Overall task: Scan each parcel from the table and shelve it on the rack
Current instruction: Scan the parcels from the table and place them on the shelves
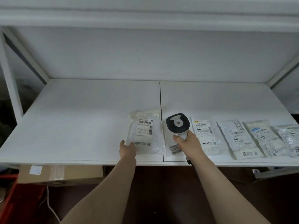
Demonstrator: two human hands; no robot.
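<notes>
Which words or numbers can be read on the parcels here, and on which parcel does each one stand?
"43-6-26": dark sticker on the parcel beneath the barcode scanner.
"7096", probably: label of the neighbouring parcel to its right.
"2009", sideways: second parcel from the right.
All other print, including the label on the parcel held by the left hand, is too blurred.

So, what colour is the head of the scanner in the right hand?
The scanner head is dark, nearly black, with a white middle part; head view.
</notes>
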